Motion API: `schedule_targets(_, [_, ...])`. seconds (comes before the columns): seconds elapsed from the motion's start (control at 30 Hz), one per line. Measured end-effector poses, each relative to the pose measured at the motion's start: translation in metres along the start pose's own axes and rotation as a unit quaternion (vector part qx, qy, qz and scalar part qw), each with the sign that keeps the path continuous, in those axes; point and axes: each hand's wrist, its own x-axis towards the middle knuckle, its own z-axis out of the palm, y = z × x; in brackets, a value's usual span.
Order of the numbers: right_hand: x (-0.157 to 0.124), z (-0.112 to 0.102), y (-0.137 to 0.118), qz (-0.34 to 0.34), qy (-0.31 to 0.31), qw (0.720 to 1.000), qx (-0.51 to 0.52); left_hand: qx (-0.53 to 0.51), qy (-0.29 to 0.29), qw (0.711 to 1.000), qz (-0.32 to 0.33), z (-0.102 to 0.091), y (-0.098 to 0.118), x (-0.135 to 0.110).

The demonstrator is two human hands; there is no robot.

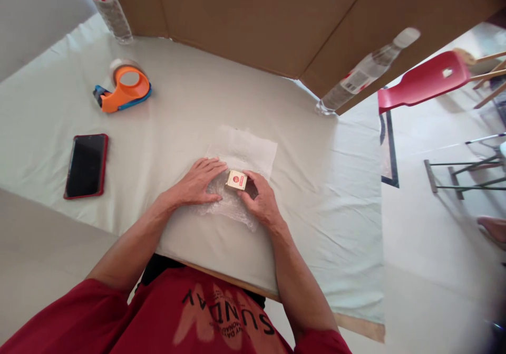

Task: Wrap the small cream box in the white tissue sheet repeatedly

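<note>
A small cream-coloured box (236,180) with a red round mark and red print sits over a sheet of bubble wrap (253,151) on the cloth-covered table. My right hand (259,198) grips the box from its right side, thumb below and fingers above. On the left part of the wrap rests my left hand (200,182), fingers stretched out and thumb apart, holding nothing. Its fingertips are close to the box's left edge. Part of the wrap is hidden under both hands.
An orange and blue tape dispenser (128,89) and a red-cased phone (86,165) lie to the left. Water bottles (113,13) stand against a cardboard panel (237,21) at the back; another bottle (363,77) is at right. Beyond the table's right edge is a red chair (427,79).
</note>
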Motion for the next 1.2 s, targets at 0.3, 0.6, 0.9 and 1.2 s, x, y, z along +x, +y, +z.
schedule_targets(0.3, [0.003, -0.005, 0.001, 0.001, -0.023, 1.000, 0.006, -0.003, -0.002, 1.000, -0.003, -0.002, 0.001, 0.000])
schedule_targets(0.6, [0.002, -0.003, 0.002, -0.006, -0.032, 0.999, -0.018, -0.012, 0.011, 1.000, 0.007, 0.000, 0.000, 0.000])
schedule_targets(0.9, [0.002, -0.005, 0.001, -0.005, -0.040, 0.999, -0.003, 0.008, 0.078, 0.997, 0.009, -0.033, 0.028, -0.021])
schedule_targets(1.2, [0.003, -0.004, 0.000, 0.003, -0.029, 1.000, 0.001, 0.156, 0.024, 0.987, 0.044, 0.000, 0.060, -0.047])
